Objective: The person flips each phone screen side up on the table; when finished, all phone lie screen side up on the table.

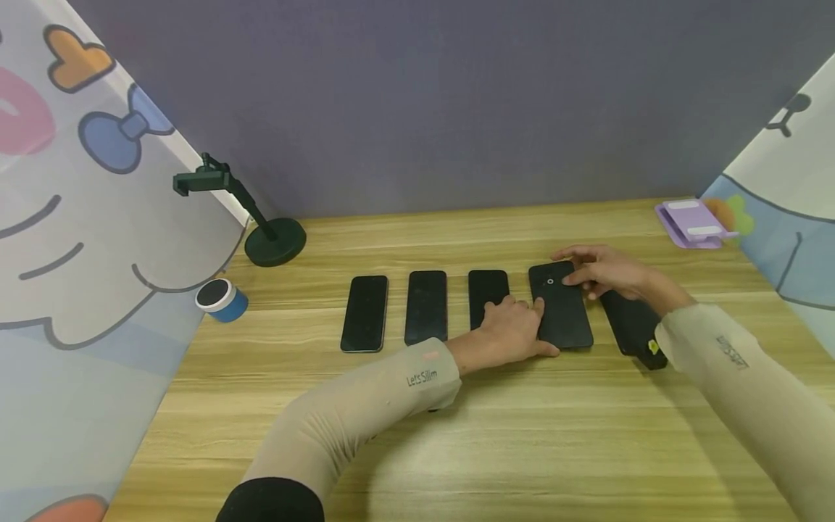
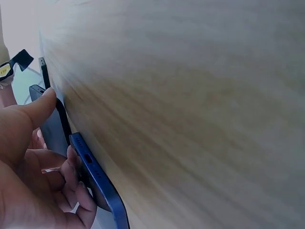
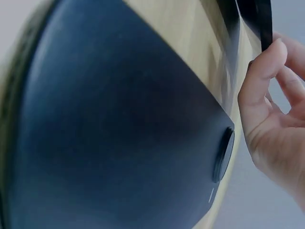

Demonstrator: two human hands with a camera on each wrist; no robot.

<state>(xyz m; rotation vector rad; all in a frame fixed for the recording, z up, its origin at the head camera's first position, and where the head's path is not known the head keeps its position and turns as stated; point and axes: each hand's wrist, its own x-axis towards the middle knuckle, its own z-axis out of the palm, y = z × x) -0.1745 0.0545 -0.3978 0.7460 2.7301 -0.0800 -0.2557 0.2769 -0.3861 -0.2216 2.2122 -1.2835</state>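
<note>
The fourth phone (image 1: 566, 319) from left lies lengthwise from near to far, the right hand (image 1: 607, 272) pinching its far right edge, the left hand (image 1: 507, 333), fingers loosely extended, touching its left near side.

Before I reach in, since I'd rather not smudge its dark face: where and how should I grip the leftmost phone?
Probably by its two long edges, coming from above: the leftmost phone lies flat, dark face up, and bare table on both sides leaves room to pinch it.
</note>
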